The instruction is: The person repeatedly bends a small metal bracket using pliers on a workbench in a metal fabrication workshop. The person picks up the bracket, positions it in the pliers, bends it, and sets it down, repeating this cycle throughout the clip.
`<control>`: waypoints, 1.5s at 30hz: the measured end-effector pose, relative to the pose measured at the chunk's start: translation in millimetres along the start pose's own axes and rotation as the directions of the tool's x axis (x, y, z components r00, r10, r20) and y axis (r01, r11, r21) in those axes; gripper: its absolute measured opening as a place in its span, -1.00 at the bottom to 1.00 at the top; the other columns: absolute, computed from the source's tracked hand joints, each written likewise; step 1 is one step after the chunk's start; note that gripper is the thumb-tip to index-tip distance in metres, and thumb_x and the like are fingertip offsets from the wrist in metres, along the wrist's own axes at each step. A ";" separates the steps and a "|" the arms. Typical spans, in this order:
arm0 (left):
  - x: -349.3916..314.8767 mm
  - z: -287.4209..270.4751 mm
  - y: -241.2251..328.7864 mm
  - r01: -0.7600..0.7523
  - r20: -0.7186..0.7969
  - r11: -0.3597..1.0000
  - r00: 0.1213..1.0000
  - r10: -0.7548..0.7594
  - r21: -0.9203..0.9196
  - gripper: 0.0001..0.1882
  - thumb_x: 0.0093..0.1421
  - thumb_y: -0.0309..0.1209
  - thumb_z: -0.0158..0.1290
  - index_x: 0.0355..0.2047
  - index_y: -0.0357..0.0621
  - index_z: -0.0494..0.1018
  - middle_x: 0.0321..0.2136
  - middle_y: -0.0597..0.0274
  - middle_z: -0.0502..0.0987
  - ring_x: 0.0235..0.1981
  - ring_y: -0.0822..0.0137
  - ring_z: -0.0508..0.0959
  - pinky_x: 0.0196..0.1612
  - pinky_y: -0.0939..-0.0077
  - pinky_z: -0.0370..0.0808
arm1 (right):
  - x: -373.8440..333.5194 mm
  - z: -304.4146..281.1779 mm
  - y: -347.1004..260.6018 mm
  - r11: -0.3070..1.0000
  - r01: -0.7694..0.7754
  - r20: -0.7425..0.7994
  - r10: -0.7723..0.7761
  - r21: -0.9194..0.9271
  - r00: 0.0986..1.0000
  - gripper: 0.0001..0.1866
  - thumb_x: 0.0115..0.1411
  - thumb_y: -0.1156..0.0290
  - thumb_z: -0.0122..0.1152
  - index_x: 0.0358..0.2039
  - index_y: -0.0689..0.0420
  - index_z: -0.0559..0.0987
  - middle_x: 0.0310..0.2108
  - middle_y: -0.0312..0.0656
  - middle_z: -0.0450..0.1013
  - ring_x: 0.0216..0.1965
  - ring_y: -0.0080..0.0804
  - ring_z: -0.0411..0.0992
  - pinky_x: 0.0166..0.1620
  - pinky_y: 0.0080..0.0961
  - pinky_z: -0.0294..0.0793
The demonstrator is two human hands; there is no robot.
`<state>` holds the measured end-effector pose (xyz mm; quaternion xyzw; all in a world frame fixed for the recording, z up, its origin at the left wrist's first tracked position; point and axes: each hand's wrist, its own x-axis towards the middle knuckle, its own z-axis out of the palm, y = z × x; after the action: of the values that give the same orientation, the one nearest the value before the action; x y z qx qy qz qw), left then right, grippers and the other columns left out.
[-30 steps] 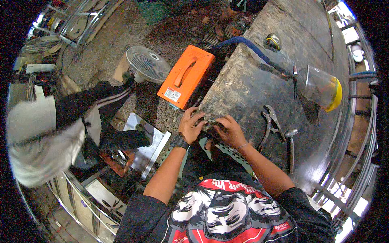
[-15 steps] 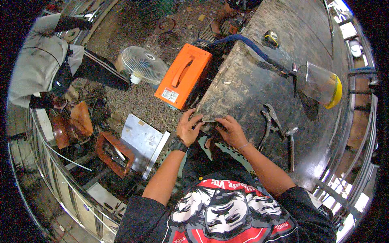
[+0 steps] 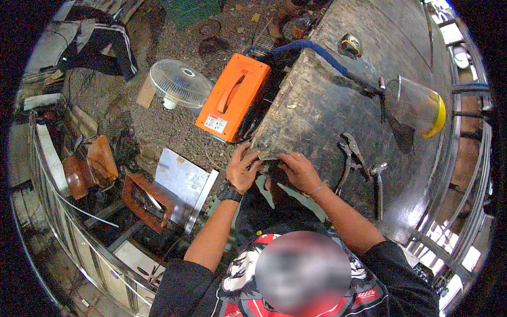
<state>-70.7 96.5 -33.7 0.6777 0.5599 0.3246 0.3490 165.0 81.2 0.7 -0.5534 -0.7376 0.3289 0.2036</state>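
Between both hands, at the near left corner of the dark worktable [image 3: 311, 111], is a small flat metal strip [image 3: 268, 157]. My left hand [image 3: 242, 171] pinches its left end with thumb and finger, the other fingers bent over the table's edge. On its right end rest the closed fingertips of my right hand [image 3: 301, 171]. The strip's underside is hidden. To the right of my right hand lie locking clamp pliers [image 3: 346, 164], and beside them a hammer [image 3: 378, 190].
An orange machine [image 3: 235, 98] with a top handle stands left of the table, near a fan [image 3: 182, 84]. A blue-sleeved torch cable [image 3: 330, 61], tape measure [image 3: 351, 46] and yellow-edged face shield [image 3: 422, 111] lie on the table. A metal sheet [image 3: 182, 182] leans at lower left. Another person [image 3: 100, 47] is at upper left.
The view has shifted slightly, and both hands keep their hold on the strip. The person at upper left has moved farther away toward the upper left edge.
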 end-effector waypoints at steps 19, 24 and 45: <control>0.8 0.7 -0.9 -0.020 -0.015 0.998 1.000 0.019 -0.061 -0.49 -0.03 -0.55 0.39 -0.01 0.01 0.63 0.17 -0.01 0.45 0.15 -0.04 0.51 0.14 0.21 0.53 | 3.6 2.7 8.8 0.999 0.050 0.005 -0.050 -0.004 0.999 -0.64 0.20 0.48 0.30 0.03 0.14 0.55 -0.25 -0.01 0.46 -0.15 0.08 0.46 -0.09 -0.14 0.48; 2.1 -2.1 -4.1 -0.104 -0.035 0.994 0.994 0.103 -0.025 -0.48 -0.04 -0.57 0.39 -0.01 0.02 0.63 0.17 -0.01 0.45 0.12 -0.02 0.53 0.14 0.21 0.53 | 8.9 -6.6 -5.0 0.997 0.072 -0.011 -0.071 0.018 0.997 -0.63 0.18 0.50 0.31 0.03 0.13 0.56 -0.25 -0.02 0.47 -0.17 0.07 0.47 -0.12 -0.16 0.49; 16.4 -57.4 91.6 -0.121 -0.096 0.956 0.991 0.098 -0.267 -0.64 0.02 -0.43 0.40 -0.13 -0.13 0.64 0.12 -0.03 0.52 0.11 -0.03 0.55 0.12 0.19 0.51 | 23.2 -78.6 -36.6 0.880 -0.260 0.405 0.086 0.398 0.910 -0.73 0.11 0.50 0.49 -0.15 0.19 0.72 -0.22 -0.22 0.60 -0.22 -0.52 0.51 -0.15 -0.50 0.51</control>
<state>-67.0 107.2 75.0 0.6393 0.4854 0.4448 0.3971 185.2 117.4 80.3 -0.4840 -0.6147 0.6048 0.1487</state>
